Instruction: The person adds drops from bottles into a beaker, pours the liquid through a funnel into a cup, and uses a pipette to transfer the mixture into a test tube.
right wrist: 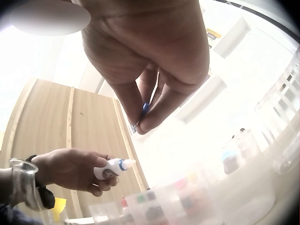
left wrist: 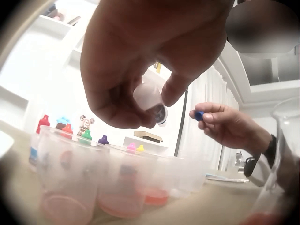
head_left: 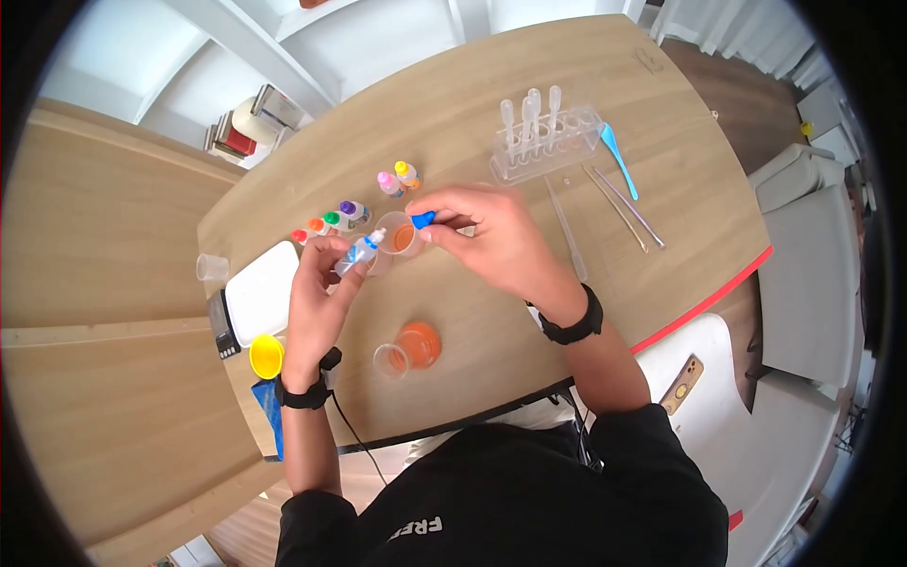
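My left hand (head_left: 319, 295) grips a small white dropper bottle (head_left: 360, 251) with a blue ring at its neck and its pale nozzle bare. The bottle is tilted, nozzle pointing toward the right hand. Between thumb and fingertips, my right hand (head_left: 501, 231) pinches a blue cap (head_left: 424, 219), held apart from the bottle. Below and between the hands stand clear plastic cups (left wrist: 70, 183), with reddish-orange liquid low in them; the left hand partly hides them in the head view. Nearer my body is a glass beaker (head_left: 419, 346) of orange liquid.
Bottles with coloured caps (head_left: 331, 219) line up behind the cups. A clear rack (head_left: 548, 146) with several pipettes stands at the back right, near a blue spoon (head_left: 619, 161) and thin rods (head_left: 628, 208). On the left are a scale (head_left: 224, 326), a white tray (head_left: 262, 293) and a yellow cup (head_left: 266, 357).
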Available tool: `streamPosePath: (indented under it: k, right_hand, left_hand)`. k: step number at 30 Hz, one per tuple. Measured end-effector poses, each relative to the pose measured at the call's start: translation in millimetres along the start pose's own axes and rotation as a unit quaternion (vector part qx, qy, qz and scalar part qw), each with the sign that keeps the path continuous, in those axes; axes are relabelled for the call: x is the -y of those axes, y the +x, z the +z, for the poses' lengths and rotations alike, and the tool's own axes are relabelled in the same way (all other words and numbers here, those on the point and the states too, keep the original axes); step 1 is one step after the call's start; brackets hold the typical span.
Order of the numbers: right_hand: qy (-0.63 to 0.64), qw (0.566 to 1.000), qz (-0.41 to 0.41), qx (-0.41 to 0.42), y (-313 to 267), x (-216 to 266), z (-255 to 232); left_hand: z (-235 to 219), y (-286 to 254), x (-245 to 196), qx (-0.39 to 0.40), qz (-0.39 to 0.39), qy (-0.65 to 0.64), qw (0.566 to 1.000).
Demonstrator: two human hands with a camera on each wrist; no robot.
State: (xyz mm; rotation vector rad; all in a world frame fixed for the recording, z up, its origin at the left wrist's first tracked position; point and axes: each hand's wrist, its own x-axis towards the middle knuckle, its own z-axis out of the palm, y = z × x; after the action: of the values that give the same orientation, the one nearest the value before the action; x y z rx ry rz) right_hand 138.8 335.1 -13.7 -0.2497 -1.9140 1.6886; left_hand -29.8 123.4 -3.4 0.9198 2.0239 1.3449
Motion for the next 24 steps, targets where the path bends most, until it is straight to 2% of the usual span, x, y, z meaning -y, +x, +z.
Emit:
streamPosePath:
  k: [3,7,12,15,18,21,24]
  right_hand:
    - [0.036,0.999,0.009,0.004,-1,-2,5]
    - [-0.011,0.999,-0.033,0.030,-2,-7,7]
    - [-0.080,0.990,-0.086,0.072,-2,-3,0]
    - [-0.078,0.992,-0.095,0.037,-3,-9,5]
    - [-0.081,0.994,-0.056,0.050,-2,-3,3]
    - [-0.081,0.991,-0.089,0.054,-1,-4,3]
    - [-0.043,0.999,-0.017,0.010,-4,-5,8]
  left_hand:
    - [1,-4,-8,0.032,0.004,0.008,0.999]
    - [2,-8,-19,0.059,0.022,-0.009,0.998]
    - [-1,-10,-29,0.070,0.038,0.058,0.995]
    - [-1,-11,-32,0.068,0.030,0.071,0.995]
    - [0,-11,-32,0.064,0.025,0.072,0.995]
    - [1,-11,-30,0.058,0.027,0.082,0.995]
    - [1,-10,-29,0.055,0.026,0.096,0.994]
